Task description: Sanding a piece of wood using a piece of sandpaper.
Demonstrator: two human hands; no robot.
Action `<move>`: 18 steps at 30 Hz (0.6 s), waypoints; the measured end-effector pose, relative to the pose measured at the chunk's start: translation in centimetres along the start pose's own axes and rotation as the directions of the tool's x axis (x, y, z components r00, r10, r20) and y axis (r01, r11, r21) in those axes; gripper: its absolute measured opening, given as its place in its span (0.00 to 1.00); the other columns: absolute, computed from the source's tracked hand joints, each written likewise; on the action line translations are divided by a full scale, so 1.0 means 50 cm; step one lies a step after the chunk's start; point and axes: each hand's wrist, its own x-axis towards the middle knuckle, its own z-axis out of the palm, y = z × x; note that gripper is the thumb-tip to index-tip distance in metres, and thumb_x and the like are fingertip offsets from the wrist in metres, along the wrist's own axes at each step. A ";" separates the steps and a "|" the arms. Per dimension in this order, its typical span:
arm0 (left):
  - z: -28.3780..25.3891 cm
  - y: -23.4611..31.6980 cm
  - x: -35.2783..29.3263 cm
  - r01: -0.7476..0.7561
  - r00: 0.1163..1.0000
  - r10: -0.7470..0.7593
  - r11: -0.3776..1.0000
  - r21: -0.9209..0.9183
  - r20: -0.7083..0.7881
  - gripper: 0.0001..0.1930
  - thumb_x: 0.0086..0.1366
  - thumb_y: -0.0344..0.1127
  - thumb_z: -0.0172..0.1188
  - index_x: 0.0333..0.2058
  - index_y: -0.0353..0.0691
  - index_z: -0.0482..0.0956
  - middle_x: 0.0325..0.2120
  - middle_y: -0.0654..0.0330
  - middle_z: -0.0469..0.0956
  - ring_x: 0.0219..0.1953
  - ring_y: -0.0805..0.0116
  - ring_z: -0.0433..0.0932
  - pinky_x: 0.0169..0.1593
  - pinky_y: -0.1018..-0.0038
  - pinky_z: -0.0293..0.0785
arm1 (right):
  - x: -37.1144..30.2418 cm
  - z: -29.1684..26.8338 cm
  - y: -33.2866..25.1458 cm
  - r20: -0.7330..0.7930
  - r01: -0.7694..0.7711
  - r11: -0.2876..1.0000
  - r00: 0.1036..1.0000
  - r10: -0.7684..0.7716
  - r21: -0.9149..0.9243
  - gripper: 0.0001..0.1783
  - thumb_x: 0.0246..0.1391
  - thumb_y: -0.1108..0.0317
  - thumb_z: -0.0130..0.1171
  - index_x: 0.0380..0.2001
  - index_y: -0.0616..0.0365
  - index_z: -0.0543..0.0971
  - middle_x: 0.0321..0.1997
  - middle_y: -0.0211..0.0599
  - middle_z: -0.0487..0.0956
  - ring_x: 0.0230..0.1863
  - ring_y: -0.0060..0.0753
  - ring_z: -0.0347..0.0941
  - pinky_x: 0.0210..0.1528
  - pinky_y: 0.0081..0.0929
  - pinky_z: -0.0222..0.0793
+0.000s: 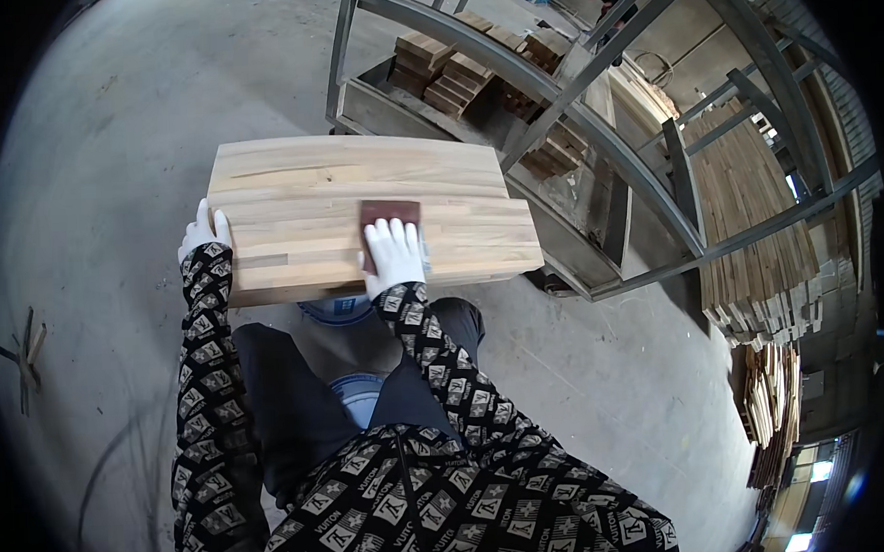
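A pale laminated wood panel (303,198), built of glued strips, lies flat in front of me above my knees. Its right end is stepped, the near part reaching farther right. My left hand (204,236), in a white glove, grips the panel's left edge; some of its fingers are hidden over the side. With my right hand (395,254), also gloved in white, I hold a reddish-brown piece of sandpaper (389,211) pressed on the panel, right of its middle. The fingers lie over the sandpaper and point away from me.
Blue round buckets (357,394) show below the panel and between my legs. A grey metal frame rack (553,97) with stacked wood blocks (455,81) stands close at the far right. Tall board stacks (752,236) line the right side. Thin sticks (28,354) are on the concrete floor at left.
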 end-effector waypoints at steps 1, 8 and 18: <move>0.002 -0.011 -0.001 0.000 1.000 0.000 1.000 -0.008 -0.024 0.28 0.73 0.58 0.43 0.68 0.57 0.64 0.48 0.45 0.80 0.51 0.45 0.80 0.56 0.51 0.74 | 0.002 0.008 -0.039 -0.052 0.057 0.997 0.997 -0.054 0.059 0.26 0.51 0.63 0.63 0.54 0.59 0.74 0.56 0.49 0.74 0.59 0.56 0.67 0.63 0.52 0.60; 0.017 -0.036 0.000 -0.015 0.998 0.012 0.999 -0.041 -0.061 0.30 0.73 0.60 0.42 0.68 0.58 0.64 0.49 0.44 0.79 0.52 0.45 0.79 0.58 0.52 0.72 | -0.004 -0.040 0.115 0.149 0.092 0.995 0.985 -0.086 -0.035 0.21 0.52 0.66 0.60 0.50 0.58 0.75 0.49 0.48 0.74 0.51 0.54 0.69 0.56 0.50 0.64; 0.007 -0.023 0.008 0.013 1.000 -0.013 1.000 0.027 -0.016 0.31 0.73 0.60 0.39 0.69 0.55 0.62 0.49 0.42 0.79 0.53 0.45 0.79 0.58 0.53 0.72 | -0.065 -0.046 0.300 0.029 -0.226 0.892 0.966 0.258 -0.392 0.21 0.52 0.60 0.63 0.47 0.58 0.76 0.47 0.46 0.76 0.51 0.52 0.69 0.56 0.51 0.62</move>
